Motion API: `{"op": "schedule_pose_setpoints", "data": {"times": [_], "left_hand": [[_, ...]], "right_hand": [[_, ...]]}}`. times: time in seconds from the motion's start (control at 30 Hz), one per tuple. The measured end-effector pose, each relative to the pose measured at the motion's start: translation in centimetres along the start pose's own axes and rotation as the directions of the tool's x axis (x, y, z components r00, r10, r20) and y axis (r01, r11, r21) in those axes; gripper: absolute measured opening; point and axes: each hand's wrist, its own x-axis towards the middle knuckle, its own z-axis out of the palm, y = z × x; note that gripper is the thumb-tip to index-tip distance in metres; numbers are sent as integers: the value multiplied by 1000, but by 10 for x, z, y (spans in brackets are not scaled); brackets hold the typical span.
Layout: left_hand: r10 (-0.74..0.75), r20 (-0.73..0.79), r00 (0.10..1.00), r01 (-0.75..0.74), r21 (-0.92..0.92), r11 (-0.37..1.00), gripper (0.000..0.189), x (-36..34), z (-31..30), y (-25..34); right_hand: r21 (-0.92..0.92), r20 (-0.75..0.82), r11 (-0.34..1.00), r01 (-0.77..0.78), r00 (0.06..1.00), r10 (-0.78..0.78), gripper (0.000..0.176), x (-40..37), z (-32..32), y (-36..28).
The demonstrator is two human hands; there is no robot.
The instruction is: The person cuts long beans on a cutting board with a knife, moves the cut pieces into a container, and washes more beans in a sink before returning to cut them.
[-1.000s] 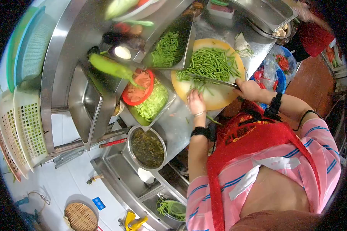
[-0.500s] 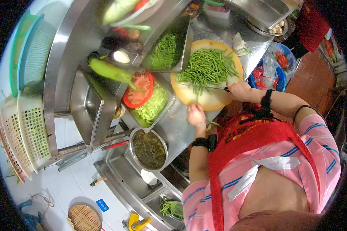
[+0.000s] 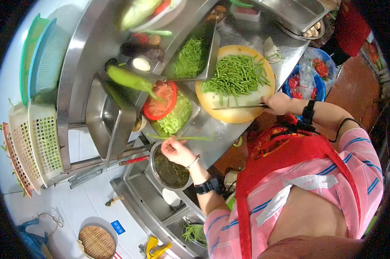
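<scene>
My right hand (image 3: 278,103) grips a knife (image 3: 242,107), its blade lying low over the near part of a round cutting board (image 3: 259,116). A heap of cut green beans (image 3: 236,75) covers the board's far half, and a few short pieces lie beside the blade. Off to the left, my left hand (image 3: 177,152) is closed on a long green bean (image 3: 192,138), which is blurred and stretches sideways past the fingers. Below that hand is a round metal bowl of dark green contents (image 3: 169,170). Close by, a metal tray holds shredded lettuce (image 3: 177,116) and a red-rimmed bowl (image 3: 149,112).
A deep metal pan of cut green beans (image 3: 190,58) stands against the board's left side. A long green pepper (image 3: 130,80) and an eggplant (image 3: 145,52) lie on the shelf. A blue basin (image 3: 320,88) with bags stands right, a sink (image 3: 149,203) lower left.
My left hand has moved left, away from the board to above the metal bowl, with a long bean in it. The knife has shifted slightly toward me and right.
</scene>
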Motion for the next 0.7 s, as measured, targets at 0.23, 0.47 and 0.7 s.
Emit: {"op": "schedule_pose_setpoints", "data": {"times": [0.23,0.47,0.7], "left_hand": [[-425,109,898,429,-429,795,22,-41,25,-64],[-600,98,794,587,-381,714,21,-111,28,-125],[-552,145,821,571,-214,793,20,-120,19,-133]], "right_hand": [[16,-149,986,-163,975,164,40,1,13,21],[46,-123,977,-206,970,210,33,-17,-1,14],[-55,-88,988,-141,987,136,36,-15,7,15]]}}
